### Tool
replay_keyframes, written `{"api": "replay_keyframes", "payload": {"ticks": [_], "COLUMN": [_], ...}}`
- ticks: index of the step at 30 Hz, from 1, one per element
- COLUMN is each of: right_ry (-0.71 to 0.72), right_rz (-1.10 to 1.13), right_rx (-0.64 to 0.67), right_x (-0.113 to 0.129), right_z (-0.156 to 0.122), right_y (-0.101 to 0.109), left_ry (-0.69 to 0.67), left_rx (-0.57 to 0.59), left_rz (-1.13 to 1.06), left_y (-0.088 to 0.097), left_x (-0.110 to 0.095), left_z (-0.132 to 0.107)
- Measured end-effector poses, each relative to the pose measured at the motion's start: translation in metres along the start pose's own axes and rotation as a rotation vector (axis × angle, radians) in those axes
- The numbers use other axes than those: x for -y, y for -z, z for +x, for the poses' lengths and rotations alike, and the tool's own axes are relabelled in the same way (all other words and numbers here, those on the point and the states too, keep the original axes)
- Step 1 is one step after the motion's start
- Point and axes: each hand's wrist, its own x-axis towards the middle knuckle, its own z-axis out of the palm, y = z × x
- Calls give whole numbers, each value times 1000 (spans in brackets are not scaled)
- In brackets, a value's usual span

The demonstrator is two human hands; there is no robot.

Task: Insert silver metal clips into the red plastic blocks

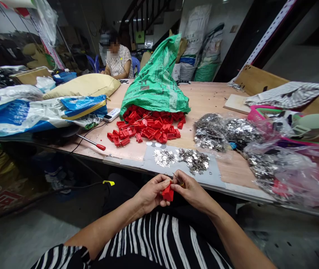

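Note:
My left hand [153,193] and my right hand [189,189] are held together just in front of the table edge. Both grip a small red plastic part [167,193], which is partly hidden by my fingers. A thin metal pin or tool [177,179] shows between the fingers of my right hand, though its full shape is hidden. Just beyond my hands, on a grey sheet [181,164], lie two heaps of small silver metal pieces [193,161]. A large pile of similar red plastic parts [145,127] spills from a green woven sack [155,78].
The long wooden table [204,101] holds clear bags of silver pieces [211,132] at right, beside a pink basket [263,116]. A red-handled screwdriver [92,142] and a power bank lie left of the red pile. A seated person [117,61] works at the far end. Stuffed sacks crowd the background.

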Motion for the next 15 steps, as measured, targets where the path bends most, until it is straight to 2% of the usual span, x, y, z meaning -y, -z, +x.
{"api": "replay_keyframes", "payload": {"ticks": [4,10,13,15], "right_ry": [-3,-52,-21,-22], "right_rz": [16,123,80,75], "right_rx": [-22,-6,-29,-52], "right_x": [-5,4,2,-3], "right_z": [1,0,-1,-2], "right_y": [2,6,6,6], "left_ry": [15,65,84,50], "left_rx": [-16,-10,41,42], "left_rz": [-15,-127,-51,71], "left_y": [0,3,4,5], "left_x": [2,-1,0,0], "left_z": [6,7,7,6]}}
